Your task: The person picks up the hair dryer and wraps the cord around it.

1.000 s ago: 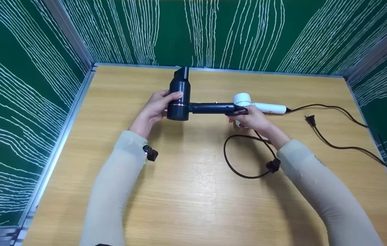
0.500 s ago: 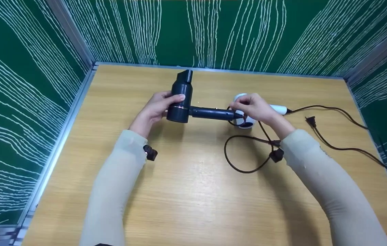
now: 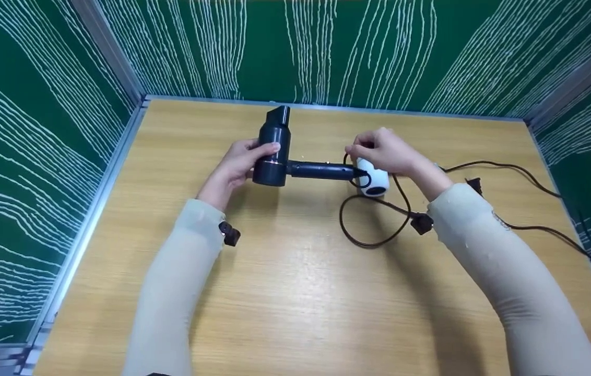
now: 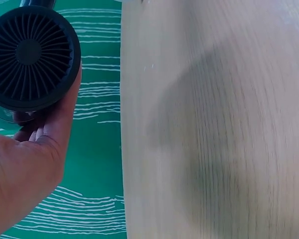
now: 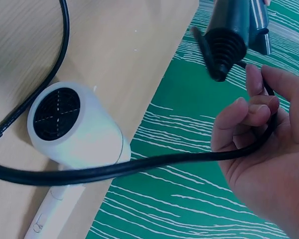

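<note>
Above the far half of the wood-grain table (image 3: pixel 285 297), the head view shows a black hair dryer (image 3: pixel 300 169) held sideways, its nozzle facing far and its handle reaching right. The left hand (image 3: pixel 235 163) grasps the barrel, thumb across the top. To the right, the right hand (image 3: pixel 390 151) holds the black cord (image 3: pixel 372 245) near the handle's end; a loop of it hangs nearer. Just below that hand is a white hair dryer (image 3: pixel 374 180), and a two-pin plug (image 3: pixel 474 185) shows farther right. Green panels (image 3: pixel 264 52) with white wavy lines stand at the left, far and right sides.

The left wrist view shows the black dryer's round grille (image 4: pixel 30 52) face-on, the palm and fingers wrapped against the barrel.

On the right wrist side, curled fingers grip the cord, which crosses in front of the white dryer lying on the table.
</note>
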